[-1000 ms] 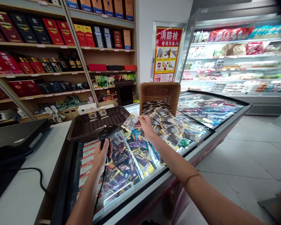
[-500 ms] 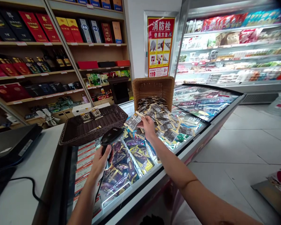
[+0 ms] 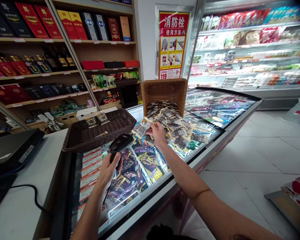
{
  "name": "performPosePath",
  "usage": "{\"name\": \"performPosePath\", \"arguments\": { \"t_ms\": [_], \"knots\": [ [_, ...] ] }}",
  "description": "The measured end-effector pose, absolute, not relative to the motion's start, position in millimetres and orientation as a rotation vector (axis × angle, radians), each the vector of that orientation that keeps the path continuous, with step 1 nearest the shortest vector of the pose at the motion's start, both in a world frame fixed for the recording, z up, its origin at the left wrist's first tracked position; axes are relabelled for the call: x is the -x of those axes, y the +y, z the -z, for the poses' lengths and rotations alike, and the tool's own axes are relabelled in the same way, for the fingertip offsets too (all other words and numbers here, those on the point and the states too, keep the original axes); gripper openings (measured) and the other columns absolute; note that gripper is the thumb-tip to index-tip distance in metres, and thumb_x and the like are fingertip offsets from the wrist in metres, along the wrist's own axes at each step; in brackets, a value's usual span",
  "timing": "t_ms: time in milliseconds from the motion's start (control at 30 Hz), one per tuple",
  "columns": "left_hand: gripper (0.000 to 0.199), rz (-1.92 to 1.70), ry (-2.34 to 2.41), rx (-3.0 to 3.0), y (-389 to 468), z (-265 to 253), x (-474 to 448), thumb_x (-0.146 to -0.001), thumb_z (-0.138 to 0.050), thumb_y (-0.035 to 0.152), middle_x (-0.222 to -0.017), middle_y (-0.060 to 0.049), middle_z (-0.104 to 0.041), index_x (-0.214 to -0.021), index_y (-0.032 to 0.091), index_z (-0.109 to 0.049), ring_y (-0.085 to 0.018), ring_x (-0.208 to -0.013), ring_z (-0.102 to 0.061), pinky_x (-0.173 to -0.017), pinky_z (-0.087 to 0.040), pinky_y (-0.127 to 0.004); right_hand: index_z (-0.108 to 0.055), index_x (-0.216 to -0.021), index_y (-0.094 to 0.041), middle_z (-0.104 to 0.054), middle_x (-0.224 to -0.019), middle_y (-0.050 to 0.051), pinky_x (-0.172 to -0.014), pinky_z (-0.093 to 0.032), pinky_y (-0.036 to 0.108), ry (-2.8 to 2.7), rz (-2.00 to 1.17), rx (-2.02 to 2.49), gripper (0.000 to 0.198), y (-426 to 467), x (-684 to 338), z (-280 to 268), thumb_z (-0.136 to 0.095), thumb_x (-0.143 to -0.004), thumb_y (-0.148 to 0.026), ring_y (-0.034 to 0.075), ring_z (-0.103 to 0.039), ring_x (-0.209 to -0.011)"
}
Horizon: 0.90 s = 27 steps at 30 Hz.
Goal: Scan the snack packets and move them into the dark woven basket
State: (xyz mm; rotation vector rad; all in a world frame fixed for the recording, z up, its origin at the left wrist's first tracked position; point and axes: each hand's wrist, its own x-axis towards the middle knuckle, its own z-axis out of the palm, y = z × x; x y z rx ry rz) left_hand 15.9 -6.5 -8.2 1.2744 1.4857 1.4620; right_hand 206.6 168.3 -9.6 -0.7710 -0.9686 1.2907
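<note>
Scanner [image 3: 120,144]: black, glossy. 
Packet [image 3: 141,128] in right hand: silver-grey, dark print, pale yellow edge. 
Packet pile [image 3: 173,125]: same grey with yellow edging. 
Tipped basket [image 3: 164,91]: tan weave. 
Flat basket [image 3: 100,131]: dark brown weave. 
Wall sign [image 3: 173,45]: red, yellow panel, white characters. 
Counter [image 3: 22,203]: white. 
Shelf boxes [image 3: 45,20]: red, yellow, black.

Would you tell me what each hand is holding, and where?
Left hand grips the barcode scanner by its handle; right hand pinches a small packet at its edge.
</note>
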Motion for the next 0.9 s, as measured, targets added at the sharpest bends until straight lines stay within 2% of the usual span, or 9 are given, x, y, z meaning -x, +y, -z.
{"name": "performPosePath", "arguments": {
  "t_ms": [400, 600, 900],
  "knots": [
    [0.065, -1.453, 1.484, -1.245, -9.6, 4.4, -20.3, -0.079, -0.074, 0.083, -0.063, 0.001, -0.056, -0.071, 0.02, -0.058, -0.009, -0.044, -0.047, -0.04, -0.033, -0.022, -0.049, -0.079, -0.026, -0.051, -0.062, -0.006, -0.068, -0.068, 0.031, -0.946, -1.304, 0.79, 0.036, 167.7, -207.4, 6.3, -0.073, -0.09, -0.051, 0.013, -0.057, -0.062],
    [0.064, -1.433, 1.48, -1.265, -10.6, 6.0, -18.9, -0.083, -0.071, 0.081, -0.064, 0.002, -0.056, -0.073, 0.019, -0.058, -0.008, -0.046, -0.047, -0.041, -0.034, -0.02, -0.047, -0.078, -0.027, -0.048, -0.063, -0.006, -0.069, -0.067, 0.033, -0.986, -1.285, 0.754, 0.04, 166.6, -209.2, 9.3, -0.075, -0.088, -0.055, 0.015, -0.056, -0.063],
    [0.067, -1.407, 1.48, -1.275, -10.8, 5.8, -18.9, -0.081, -0.071, 0.084, -0.062, 0.002, -0.056, -0.073, 0.019, -0.057, -0.008, -0.044, -0.047, -0.04, -0.035, -0.02, -0.049, -0.081, -0.026, -0.048, -0.066, -0.006, -0.068, -0.066, 0.03, -1.005, -1.275, 0.767, 0.042, 168.1, -207.8, 10.6, -0.074, -0.088, -0.059, 0.013, -0.056, -0.063]
  ]
}}
